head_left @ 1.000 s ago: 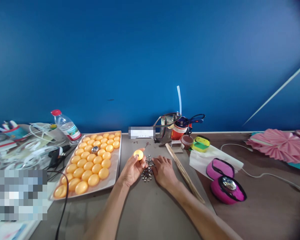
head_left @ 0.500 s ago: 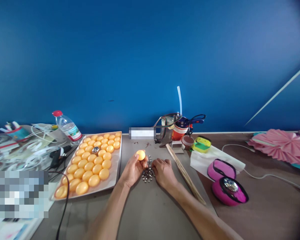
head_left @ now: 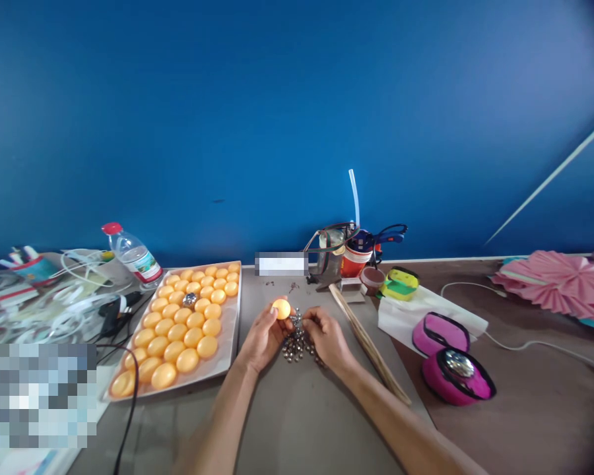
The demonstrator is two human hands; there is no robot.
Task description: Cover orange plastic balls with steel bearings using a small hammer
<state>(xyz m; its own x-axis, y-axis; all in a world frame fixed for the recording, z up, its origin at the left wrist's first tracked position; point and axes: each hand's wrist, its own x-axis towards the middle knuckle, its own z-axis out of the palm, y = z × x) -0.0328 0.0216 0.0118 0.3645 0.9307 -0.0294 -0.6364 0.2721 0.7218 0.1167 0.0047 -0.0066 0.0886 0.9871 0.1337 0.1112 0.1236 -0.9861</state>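
My left hand (head_left: 268, 333) is closed around a shiny orange ball (head_left: 281, 309), the size of a ping-pong ball, holding it up between thumb and fingers. Below and to the right of it, a heap of small shiny silvery pieces (head_left: 293, 348) lies on the grey mat. My right hand (head_left: 327, 335) is at the heap's right edge with thumb and fingers pinched together; whatever is between its fingertips is too small to make out. On the left, a shallow white tray (head_left: 230, 330) holds rows of similar orange balls, with one silvery ornament (head_left: 190, 300) among them.
Wooden sticks (head_left: 371, 346) lie right of my right hand. Further right are a magenta pouch (head_left: 458, 376) and a yellow-green one (head_left: 399, 284). A red cup (head_left: 355, 260) with tools stands at the back. Behind the tray is a bottle (head_left: 136, 257); cables (head_left: 74, 310) clutter the left.
My right hand has turned and its fingers have drawn into a pinch at the heap, a few pieces shifting right. The orange ball in my left hand has tilted slightly.
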